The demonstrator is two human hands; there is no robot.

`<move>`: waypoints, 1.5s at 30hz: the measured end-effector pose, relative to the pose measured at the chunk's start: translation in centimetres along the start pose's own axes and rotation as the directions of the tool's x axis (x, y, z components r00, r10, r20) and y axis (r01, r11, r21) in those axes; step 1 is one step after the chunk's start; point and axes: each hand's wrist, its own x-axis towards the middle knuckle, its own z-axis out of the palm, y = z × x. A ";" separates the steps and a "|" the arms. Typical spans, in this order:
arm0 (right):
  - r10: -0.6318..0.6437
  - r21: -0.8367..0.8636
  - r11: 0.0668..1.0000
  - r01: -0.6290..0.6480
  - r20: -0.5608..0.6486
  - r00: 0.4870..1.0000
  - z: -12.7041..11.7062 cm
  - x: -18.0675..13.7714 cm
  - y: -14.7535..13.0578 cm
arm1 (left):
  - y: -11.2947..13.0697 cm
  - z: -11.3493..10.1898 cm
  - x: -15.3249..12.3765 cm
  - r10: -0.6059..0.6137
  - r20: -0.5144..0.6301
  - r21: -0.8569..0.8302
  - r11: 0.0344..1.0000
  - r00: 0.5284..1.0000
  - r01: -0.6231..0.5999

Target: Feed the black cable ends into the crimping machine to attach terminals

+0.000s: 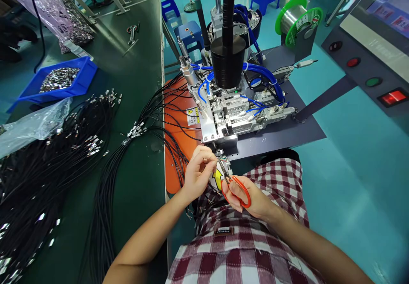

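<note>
Red-handled scissors (244, 191) are gripped in my right hand (251, 198), with the blades angled up and left. The blade tips are close to the fingertips of my left hand (200, 171). Those left fingers are pinched together, and what they hold is too small to make out. Thin coloured wires (223, 159) show just beyond the fingertips, at the front of the machine (243, 113). Below the scissor blades is a yellow arrow label (217, 179). Black cables (172, 141) run over an orange board (174, 173) beside my left hand, and their near ends are partly hidden.
On the dark green table (143, 215) lie a bundle of black cables (110, 186), a larger cable pile (64, 160), a blue bin (87, 77) of metal parts and a wrench (131, 34). A control panel (361, 68) and a green wire spool (289, 24) stand right.
</note>
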 end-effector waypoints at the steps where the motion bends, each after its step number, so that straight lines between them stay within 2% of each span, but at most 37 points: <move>1: -0.008 -0.007 1.000 0.008 -0.002 1.000 0.0 0.0 0.0 | 0.0 0.0 0.0 -0.003 0.000 -0.002 1.000 1.000 0.003; 5: -0.018 -0.036 0.999 0.018 -0.012 1.000 0.1 0.2 0.1 | 0.3 0.0 0.3 0.019 -0.003 0.021 1.000 1.000 -0.019; 21: -0.031 0.144 0.989 0.032 -0.010 0.999 0.3 0.9 1.3 | 0.2 0.0 0.3 0.032 0.013 0.016 0.999 0.999 -0.032; 24: -0.045 0.088 0.995 0.046 -0.008 0.999 -0.1 0.7 1.3 | 0.1 0.0 0.3 0.040 0.020 0.026 0.999 0.999 -0.040; 28: 0.096 -0.092 0.992 -0.084 0.140 0.986 -2.0 -1.5 0.0 | 0.1 -0.1 0.2 0.055 0.024 0.019 0.998 0.998 -0.056; 29: 0.084 -0.121 0.990 -0.070 0.112 0.990 -2.8 -2.1 -0.6 | 0.1 -0.1 0.2 0.065 0.039 0.033 0.997 0.997 -0.067; 31: -0.089 -0.180 0.980 0.082 -0.029 0.996 -5.1 -3.3 -2.2 | 0.3 -0.3 0.1 0.106 0.137 0.100 0.988 0.985 -0.120; 32: -0.175 -0.241 0.961 0.139 -0.136 0.975 -6.5 -3.7 -3.1 | 0.4 -0.3 0.1 0.130 0.218 0.138 0.977 0.967 -0.162; 33: -0.228 -0.346 0.929 0.131 -0.258 0.939 -8.0 -4.0 -4.0 | 0.6 -0.4 0.1 0.150 0.306 0.165 0.964 0.940 -0.208; 34: -0.277 -0.481 0.875 0.061 -0.394 0.876 -9.6 -4.1 -4.9 | 0.7 -0.5 0.0 0.164 0.387 0.178 0.952 0.907 -0.248; 35: -0.320 -0.620 0.779 -0.093 -0.520 0.792 -11.3 -4.1 -5.8 | 0.8 -0.6 0.0 0.170 0.450 0.179 0.945 0.877 -0.275; 36: -0.379 -0.733 0.603 -0.316 -0.611 0.695 -12.9 -4.0 -6.7 | 0.8 -0.7 0.0 0.168 0.484 0.174 0.943 0.859 -0.283; 37: -0.437 -0.762 0.332 -0.556 -0.646 0.626 -14.4 -3.8 -7.5 | 0.9 -0.7 0.0 0.160 0.488 0.167 0.948 0.858 -0.272; 38: -0.484 -0.678 0.059 -0.733 -0.662 0.573 -15.8 -3.5 -8.3 | 0.8 -0.7 0.0 0.153 0.469 0.155 0.955 0.870 -0.251; 39: -0.503 -0.617 -0.005 -0.787 -0.679 0.535 -17.0 -3.2 -8.9 | 0.8 -0.7 0.0 0.147 0.434 0.138 0.964 0.889 -0.226; 41: -0.516 -0.569 -0.054 -0.821 -0.688 0.511 -19.0 -2.5 -10.1 | 0.6 -0.6 0.1 0.133 0.314 0.093 0.981 0.940 -0.170; 43: -0.515 -0.542 -0.082 -0.836 -0.695 0.501 -20.2 -1.8 -11.0 | 0.3 -0.4 0.1 0.093 0.172 0.034 0.994 0.981 -0.100; 45: -0.525 -0.539 -0.108 -0.835 -0.682 0.509 -20.7 -1.4 -11.6 | 0.0 -0.2 0.2 0.000 0.087 -0.040 0.999 0.996 0.004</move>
